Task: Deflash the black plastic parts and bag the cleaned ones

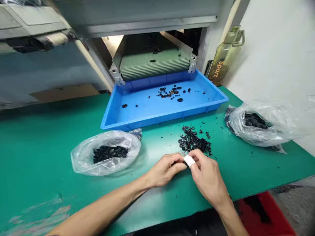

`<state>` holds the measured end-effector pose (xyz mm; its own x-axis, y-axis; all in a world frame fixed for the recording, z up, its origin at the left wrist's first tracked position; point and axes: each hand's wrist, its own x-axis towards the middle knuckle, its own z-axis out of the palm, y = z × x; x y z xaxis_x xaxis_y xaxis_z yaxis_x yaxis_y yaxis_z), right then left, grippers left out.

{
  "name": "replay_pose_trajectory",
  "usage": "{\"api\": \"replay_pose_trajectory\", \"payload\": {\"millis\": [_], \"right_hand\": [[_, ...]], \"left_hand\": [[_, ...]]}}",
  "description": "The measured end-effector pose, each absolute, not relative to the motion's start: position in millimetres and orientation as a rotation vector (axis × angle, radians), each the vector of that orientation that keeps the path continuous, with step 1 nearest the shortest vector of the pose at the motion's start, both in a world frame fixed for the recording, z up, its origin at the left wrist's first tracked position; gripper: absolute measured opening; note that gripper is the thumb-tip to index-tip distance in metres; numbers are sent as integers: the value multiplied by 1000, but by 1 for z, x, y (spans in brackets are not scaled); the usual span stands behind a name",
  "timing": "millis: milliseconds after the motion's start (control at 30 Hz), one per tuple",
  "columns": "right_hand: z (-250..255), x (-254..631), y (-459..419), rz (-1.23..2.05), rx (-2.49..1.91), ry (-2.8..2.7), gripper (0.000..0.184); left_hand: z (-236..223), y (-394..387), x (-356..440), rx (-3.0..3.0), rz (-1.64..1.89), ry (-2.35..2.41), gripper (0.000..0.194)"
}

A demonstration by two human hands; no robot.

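Note:
My left hand [167,168] and my right hand [206,175] meet low over the green table, fingers bent in a pinch. White tape wraps a digit of the right hand. What lies between the fingertips is mostly hidden; only a small dark bit shows there. Just beyond the hands is a loose pile of small black parts [194,140], with thin black scraps scattered round it. To the left sits an open clear plastic bag [83,157] with black pieces inside. Another clear bag [258,134] of black parts stands on the right.
A blue tray [152,122] holding scattered black rings and bits lies under the end of a green conveyor belt [155,64]. A "Sport" water bottle [222,59] leans by the wall. Below the table's right edge is a red bin [268,213].

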<state>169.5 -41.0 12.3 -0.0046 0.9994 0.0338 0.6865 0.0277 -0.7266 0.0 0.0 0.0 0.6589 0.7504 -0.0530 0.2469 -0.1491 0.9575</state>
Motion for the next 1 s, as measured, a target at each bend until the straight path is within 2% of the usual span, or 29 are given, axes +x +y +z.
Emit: {"api": "replay_pose_trajectory", "payload": {"millis": [100, 200, 367, 533, 800, 1000], "right_hand": [[3, 163, -38, 428, -1714, -1761, 24], [-3, 167, -36, 320, -1714, -1749, 28], [2, 183, -41, 489, -1724, -1659, 23], [12, 184, -49, 833, -1476, -1739, 40], [9, 173, -48, 656, -1390, -1735, 28], [15, 179, -41, 685, -1543, -1674, 23]], "left_hand": [[3, 1, 1, 1670, 505, 852, 25], [3, 1, 1, 1617, 508, 874, 30], [0, -3, 1, 1518, 594, 824, 43], [-1, -2, 3, 1391, 629, 703, 51], [-1, -1, 2, 1336, 676, 729, 41], [0, -2, 1, 1338, 681, 746, 46]]}}
